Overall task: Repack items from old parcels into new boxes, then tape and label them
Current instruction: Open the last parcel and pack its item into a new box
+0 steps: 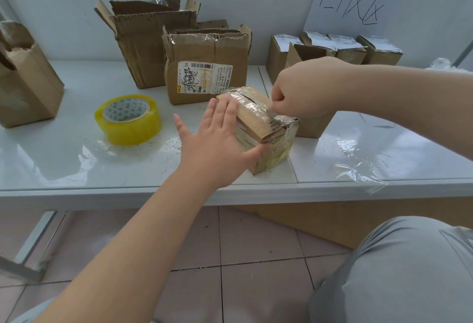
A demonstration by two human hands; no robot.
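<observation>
Your knee (399,271) sits low on the right. Your left hand (217,141) lies flat on the small taped parcel (261,123) on the white table (64,164), near the yellow tape roll (129,119). Your right hand (299,92) is curled at its top; what it holds cannot be told.
</observation>
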